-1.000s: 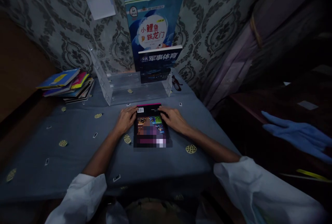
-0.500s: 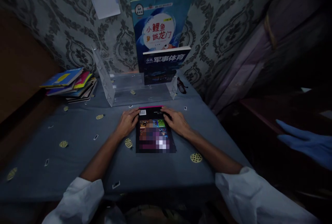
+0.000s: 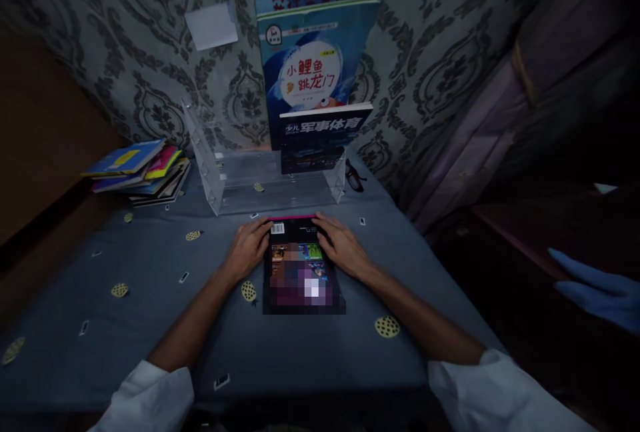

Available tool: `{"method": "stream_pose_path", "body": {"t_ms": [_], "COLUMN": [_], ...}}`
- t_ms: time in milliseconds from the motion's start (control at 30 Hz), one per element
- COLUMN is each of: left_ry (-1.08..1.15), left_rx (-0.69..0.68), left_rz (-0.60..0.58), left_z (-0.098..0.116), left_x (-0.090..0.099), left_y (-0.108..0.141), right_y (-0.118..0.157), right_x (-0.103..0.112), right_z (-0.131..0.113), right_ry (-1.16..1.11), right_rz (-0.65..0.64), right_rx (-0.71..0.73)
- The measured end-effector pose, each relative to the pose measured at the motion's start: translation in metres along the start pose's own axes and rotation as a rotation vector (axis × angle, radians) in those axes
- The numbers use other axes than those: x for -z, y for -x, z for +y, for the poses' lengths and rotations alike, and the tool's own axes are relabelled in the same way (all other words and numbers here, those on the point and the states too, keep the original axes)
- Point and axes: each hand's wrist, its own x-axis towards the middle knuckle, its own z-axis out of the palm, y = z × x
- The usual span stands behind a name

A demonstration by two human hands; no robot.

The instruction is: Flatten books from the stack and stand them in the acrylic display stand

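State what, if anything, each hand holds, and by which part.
The left hand touches the dark book at its far left corner, the right hand at its far right corner; whether they grip it or only rest there cannot be told.

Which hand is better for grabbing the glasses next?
Probably the right hand: it's at the right edge of the dark book, nearer the glasses. The left hand is at the book's left edge, farther away.

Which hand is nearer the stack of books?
Left. The left hand, at the black book's upper left edge, is right of the stack of books and closer to the person; the right hand, at its upper right edge, is farther right.
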Motion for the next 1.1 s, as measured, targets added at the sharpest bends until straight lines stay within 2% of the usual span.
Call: {"method": "stream_pose_path", "body": {"t_ms": [300,700,1100], "left_ry": [0.019,0.036,-0.003], "left_rx": [0.036,0.072,0.038], "left_rz": [-0.015,-0.07,-0.054], "left_z": [-0.001,0.003,0.002], "left_x": [-0.004,0.002,0.002], "left_y": [0.001,-0.002,-0.001], "right_y": [0.0,0.0,0.034], "right_x": [-0.005,-0.002,0.011], "right_z": [0.009,0.003,-0.023], "right_ry": [-0.019,0.036,0.025], "right_rz": [-0.006,-0.057,-0.095], "right_rx": [0.005,-0.008,0.0]}}
